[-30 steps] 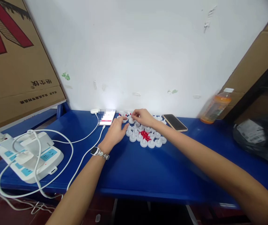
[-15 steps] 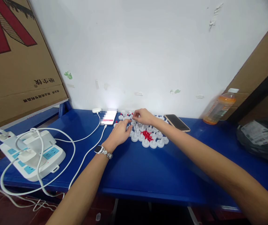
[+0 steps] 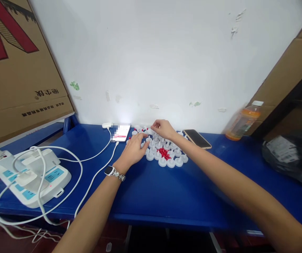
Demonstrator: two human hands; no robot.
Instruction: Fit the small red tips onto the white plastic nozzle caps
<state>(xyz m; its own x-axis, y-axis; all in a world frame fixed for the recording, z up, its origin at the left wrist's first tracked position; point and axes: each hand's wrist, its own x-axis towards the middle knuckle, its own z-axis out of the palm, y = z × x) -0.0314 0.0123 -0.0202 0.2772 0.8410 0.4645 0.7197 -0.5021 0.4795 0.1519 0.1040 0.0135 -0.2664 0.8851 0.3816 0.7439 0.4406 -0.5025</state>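
Note:
Many translucent white nozzle caps (image 3: 162,162), round with a pointed spout, stand close together on the blue table. A pile of small red tips (image 3: 164,153) lies among them. My left hand (image 3: 134,148) rests over the left side of the group, fingers stretched forward and thumb apart, partly hiding the caps beneath. At the back of the group my right hand (image 3: 163,128) is closed in a pinch, with a bit of red showing at its fingertips, seemingly a red tip. Several caps at the back left carry red tips on their spouts.
A lit phone (image 3: 121,133) on a charging cable lies left of the caps. Another phone (image 3: 197,138) lies to the right. A power strip (image 3: 58,182) with looping white cables sits at left; an orange drink bottle (image 3: 242,121) and a black bag (image 3: 293,158) are at right.
My right hand has shifted slightly at the back of the caps, still pinched. My left hand stays nearly in place. The whole view has moved a little.

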